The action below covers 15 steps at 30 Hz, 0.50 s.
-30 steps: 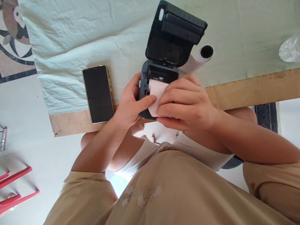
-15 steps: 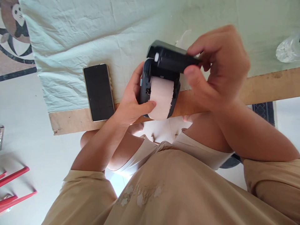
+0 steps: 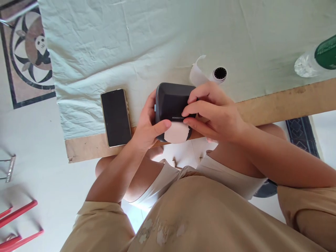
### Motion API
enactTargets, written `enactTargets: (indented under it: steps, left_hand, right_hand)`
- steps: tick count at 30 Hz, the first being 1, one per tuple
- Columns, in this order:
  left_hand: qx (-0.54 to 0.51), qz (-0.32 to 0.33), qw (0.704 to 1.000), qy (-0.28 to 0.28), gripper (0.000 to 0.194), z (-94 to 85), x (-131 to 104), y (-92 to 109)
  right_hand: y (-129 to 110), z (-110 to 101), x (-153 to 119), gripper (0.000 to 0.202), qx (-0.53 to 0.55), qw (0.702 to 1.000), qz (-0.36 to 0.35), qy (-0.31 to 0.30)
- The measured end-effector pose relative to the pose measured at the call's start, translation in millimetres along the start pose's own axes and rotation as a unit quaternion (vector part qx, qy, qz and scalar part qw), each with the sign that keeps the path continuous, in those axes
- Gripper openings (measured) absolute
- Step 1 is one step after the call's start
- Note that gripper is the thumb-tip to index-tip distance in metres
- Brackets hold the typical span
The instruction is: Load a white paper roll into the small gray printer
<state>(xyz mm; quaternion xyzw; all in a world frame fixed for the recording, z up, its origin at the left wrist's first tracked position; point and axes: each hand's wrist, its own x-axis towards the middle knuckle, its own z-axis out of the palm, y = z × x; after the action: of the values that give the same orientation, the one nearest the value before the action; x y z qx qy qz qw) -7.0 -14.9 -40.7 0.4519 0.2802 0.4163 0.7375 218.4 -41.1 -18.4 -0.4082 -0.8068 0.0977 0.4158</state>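
A dark label printer (image 3: 173,99) is at the table's front edge, its black lid down over the body. White label paper (image 3: 177,132) sticks out below the lid's lower edge. My left hand (image 3: 148,124) is wrapped round the printer's left side, thumb at the paper's upper left corner. My right hand (image 3: 210,113) is on the lid's right part, its bent fingertips against the lid's lower edge and over some of the printed lettering. Just beyond that hand lie a curled translucent strip (image 3: 197,71) and a small roll with a black end (image 3: 220,73).
A phone (image 3: 117,117) lies dark screen up to the left of the printer. A pale green cloth (image 3: 105,45) covers the table, with a bare wooden edge (image 3: 86,148) in front. A clear bottle with a green label (image 3: 307,66) lies at the right. Red bars (image 3: 21,213) show at lower left.
The lid, raised in my right hand before, has come down over the paper roll. The right hand has moved down and left onto it. The strip and small roll have come into clear view.
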Motion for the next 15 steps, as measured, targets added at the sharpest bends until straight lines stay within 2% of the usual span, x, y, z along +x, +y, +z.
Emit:
enactTargets:
  steps: [1, 3, 7, 15]
  left_hand:
    - [0.007, 0.003, 1.0, 0.008, 0.057, 1.5, -1.0, 0.8]
    - [0.024, 0.0, 0.999, 0.025, 0.051, 4.6, -2.0, 2.9]
    - [0.029, -0.019, 0.999, 0.033, 0.048, 6.1, -0.7, 6.0]
    - [0.006, -0.021, 1.0, 0.01, 0.044, 1.5, 0.0, 4.7]
  right_hand:
    - [-1.8, 1.4, -0.6, 0.008, 0.006, 1.0, 0.004, 0.015]
    - [-4.1, 2.6, -1.6, 0.021, 0.002, 1.0, 0.023, 0.018]
    - [-5.1, 0.6, -3.1, 0.043, -0.005, 0.998, 0.046, -0.031]
    - [-1.3, -4.0, 1.3, 0.049, 0.075, 0.992, 0.067, -0.071]
